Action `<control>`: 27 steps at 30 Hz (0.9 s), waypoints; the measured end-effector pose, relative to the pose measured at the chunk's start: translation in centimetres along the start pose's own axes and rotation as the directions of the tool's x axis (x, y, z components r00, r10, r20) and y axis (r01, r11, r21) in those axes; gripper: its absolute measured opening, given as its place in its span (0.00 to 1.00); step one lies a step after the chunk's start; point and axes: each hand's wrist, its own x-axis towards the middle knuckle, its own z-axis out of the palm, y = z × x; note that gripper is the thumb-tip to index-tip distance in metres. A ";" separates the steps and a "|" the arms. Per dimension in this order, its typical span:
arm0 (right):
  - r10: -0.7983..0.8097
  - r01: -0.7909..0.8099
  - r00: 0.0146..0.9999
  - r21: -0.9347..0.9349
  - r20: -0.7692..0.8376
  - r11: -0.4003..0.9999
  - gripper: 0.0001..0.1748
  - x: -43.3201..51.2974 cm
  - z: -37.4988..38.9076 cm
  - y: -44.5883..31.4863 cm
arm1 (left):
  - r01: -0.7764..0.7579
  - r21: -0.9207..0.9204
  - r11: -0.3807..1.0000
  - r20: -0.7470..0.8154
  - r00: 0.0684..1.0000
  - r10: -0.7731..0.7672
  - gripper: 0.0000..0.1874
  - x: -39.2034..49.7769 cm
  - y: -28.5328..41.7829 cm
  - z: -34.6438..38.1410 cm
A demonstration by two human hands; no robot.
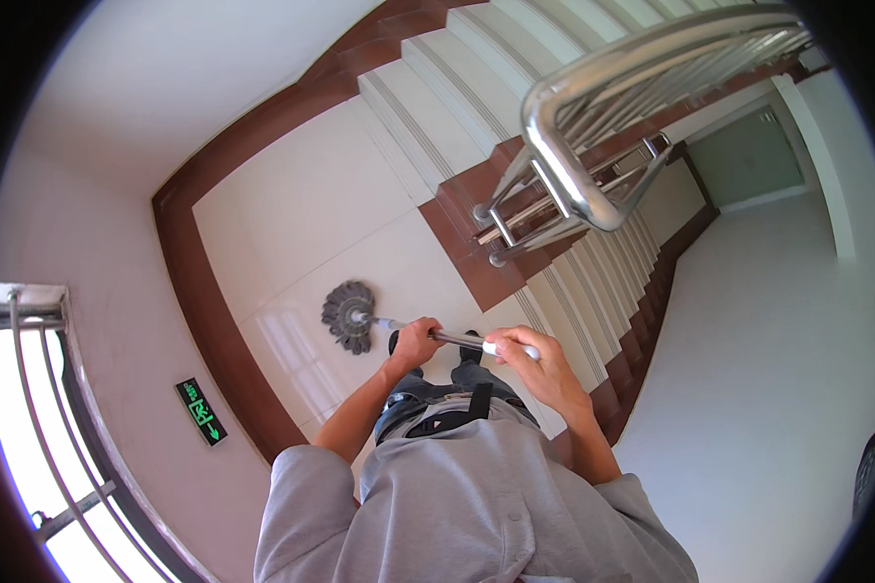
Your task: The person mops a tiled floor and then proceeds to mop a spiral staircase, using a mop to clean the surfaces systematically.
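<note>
A mop with a metal pole (461,339) slants across in front of my body. My left hand (415,344) is closed around the lower part of the pole, nearer the mop head. At the upper end, my right hand (531,358) grips the white handle (491,347). The round grey mop head (349,318) rests spread out on the pale tiled landing (299,240), ahead of my feet and to the left. Its strands fan out around a light-coloured hub.
Stairs (467,73) with grooved treads rise ahead, and another flight (576,299) descends on the right. Between them stands a stainless-steel handrail (569,175). Dark red skirting (219,335) borders the landing. At left are a barred window (36,437) and a green exit sign (201,411).
</note>
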 end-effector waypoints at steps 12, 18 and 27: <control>-0.406 0.347 0.912 -0.412 -0.063 0.843 0.08 -5.2 -2.7 -0.5 | -0.331 -0.331 0.884 -0.012 0.938 0.347 0.09 7.3 7.7 10.8; -0.495 0.499 0.856 -0.489 0.150 0.715 0.11 -3.4 -1.1 -0.5 | -0.343 -0.172 0.923 0.000 0.937 0.348 0.02 6.0 6.8 8.7; -0.468 0.601 0.796 -0.408 0.385 0.687 0.11 -1.8 0.9 -2.8 | -0.150 -0.037 0.988 -0.047 0.988 0.148 0.05 1.3 4.3 2.4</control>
